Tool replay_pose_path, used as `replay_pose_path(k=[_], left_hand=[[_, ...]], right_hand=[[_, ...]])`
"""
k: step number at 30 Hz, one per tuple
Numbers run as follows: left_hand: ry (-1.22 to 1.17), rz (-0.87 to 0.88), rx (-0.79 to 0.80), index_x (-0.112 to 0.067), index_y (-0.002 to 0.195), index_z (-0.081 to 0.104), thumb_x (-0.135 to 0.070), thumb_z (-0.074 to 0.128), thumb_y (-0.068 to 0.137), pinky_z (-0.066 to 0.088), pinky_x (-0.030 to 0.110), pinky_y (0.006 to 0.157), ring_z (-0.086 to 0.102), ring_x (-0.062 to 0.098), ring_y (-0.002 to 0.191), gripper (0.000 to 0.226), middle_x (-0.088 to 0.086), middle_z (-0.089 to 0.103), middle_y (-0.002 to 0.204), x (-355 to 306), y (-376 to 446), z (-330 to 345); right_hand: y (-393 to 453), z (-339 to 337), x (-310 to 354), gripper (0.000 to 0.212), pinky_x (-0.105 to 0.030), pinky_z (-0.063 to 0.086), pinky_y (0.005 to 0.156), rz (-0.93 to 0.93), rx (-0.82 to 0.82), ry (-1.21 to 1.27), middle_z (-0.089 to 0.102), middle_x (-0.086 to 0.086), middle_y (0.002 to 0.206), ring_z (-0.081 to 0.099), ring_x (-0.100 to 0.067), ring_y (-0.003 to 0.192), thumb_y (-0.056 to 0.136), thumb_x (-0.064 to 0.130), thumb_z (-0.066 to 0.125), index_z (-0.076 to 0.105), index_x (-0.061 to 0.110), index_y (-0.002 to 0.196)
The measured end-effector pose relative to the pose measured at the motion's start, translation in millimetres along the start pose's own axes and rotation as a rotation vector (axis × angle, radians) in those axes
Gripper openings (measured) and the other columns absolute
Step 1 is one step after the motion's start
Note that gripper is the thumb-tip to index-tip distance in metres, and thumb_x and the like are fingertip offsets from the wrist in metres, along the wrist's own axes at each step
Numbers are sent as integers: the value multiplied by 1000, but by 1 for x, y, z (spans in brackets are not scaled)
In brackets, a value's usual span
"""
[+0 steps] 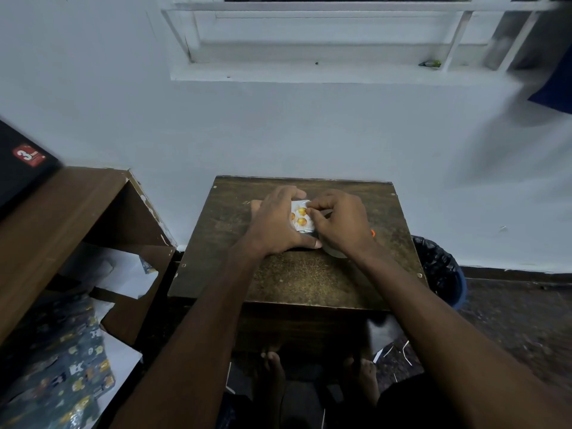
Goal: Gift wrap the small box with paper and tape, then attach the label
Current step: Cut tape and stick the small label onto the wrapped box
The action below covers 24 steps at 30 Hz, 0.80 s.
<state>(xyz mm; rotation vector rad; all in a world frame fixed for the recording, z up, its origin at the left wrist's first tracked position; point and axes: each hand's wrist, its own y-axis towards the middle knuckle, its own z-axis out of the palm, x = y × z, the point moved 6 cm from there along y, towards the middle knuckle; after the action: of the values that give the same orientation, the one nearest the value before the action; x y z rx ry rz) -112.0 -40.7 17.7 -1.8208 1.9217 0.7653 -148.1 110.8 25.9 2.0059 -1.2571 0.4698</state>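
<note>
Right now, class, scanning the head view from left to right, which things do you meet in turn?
Black box with a red label → brown shelf unit → left hand → wrapped small box → right hand → bin lined with a black bag.

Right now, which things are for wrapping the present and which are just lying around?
For the job:
- small box in white paper with orange balls
- left hand holding it
- right hand pinching at its top edge
- small wooden table

Lying about:
- dark patterned paper on the left
- bin with black bag
- black box with red sticker
</note>
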Motion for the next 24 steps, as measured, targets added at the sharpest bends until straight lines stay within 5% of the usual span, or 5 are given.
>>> replay_pose_path(k=[7, 17, 24], left_hand=[[65, 20, -10, -28, 140, 52, -61, 97, 55, 12, 20, 82, 46, 9, 130, 102, -13, 53, 139, -4, 1, 1], [96, 22, 9, -27, 139, 53, -67, 95, 51, 34, 42, 110, 46, 14, 130, 106, -9, 52, 138, -2, 4, 5], [123, 23, 12, -30, 135, 52, -89, 67, 38, 39, 52, 109, 47, 13, 127, 115, -13, 51, 134, 1, 5, 8]], right_hand=[[3, 0, -3, 12, -36, 58, 82, 34, 9, -16, 80, 10, 97, 72, -10, 89, 87, 22, 76, 85, 23, 95], [0, -3, 5, 21, -29, 56, 82, -14, 30, -59, 78, 11, 97, 72, -8, 90, 87, 21, 75, 77, 28, 107], [2, 2, 6, 23, -37, 54, 84, -47, 95, -116, 76, 2, 109, 68, -19, 99, 95, 20, 70, 80, 23, 115]])
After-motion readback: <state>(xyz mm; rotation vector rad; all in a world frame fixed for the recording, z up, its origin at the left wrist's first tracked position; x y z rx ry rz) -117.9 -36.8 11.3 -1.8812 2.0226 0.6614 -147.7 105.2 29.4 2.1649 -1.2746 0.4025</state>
